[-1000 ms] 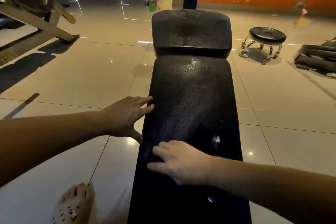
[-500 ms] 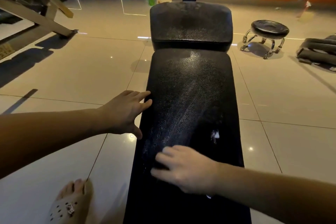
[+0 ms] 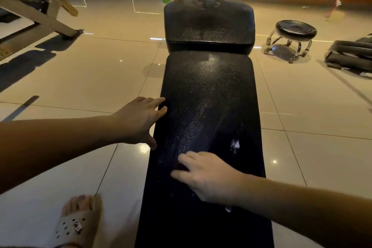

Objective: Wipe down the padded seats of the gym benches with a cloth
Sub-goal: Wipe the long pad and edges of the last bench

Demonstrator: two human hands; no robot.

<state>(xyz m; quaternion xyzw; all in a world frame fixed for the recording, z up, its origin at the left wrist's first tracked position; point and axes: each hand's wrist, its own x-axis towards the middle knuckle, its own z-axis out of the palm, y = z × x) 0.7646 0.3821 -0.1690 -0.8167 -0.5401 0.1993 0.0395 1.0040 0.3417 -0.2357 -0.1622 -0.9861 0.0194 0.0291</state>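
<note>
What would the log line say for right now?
task: wipe bench pad | left hand: open, on pad's left edge | right hand: flat on pad | cloth: hard to see

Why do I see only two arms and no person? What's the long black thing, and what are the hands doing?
The camera sits on the person's head and looks down, so you see their arms as they do. The long black thing is a padded gym bench, with a second pad beyond it. The left hand rests its fingers on the bench's left edge. The right hand presses flat on the pad; a dark scrap shows under its fingers, maybe the wiping cloth, but it is too dim to tell. On the tiled floor are a sandalled foot and a round black stool.
</note>
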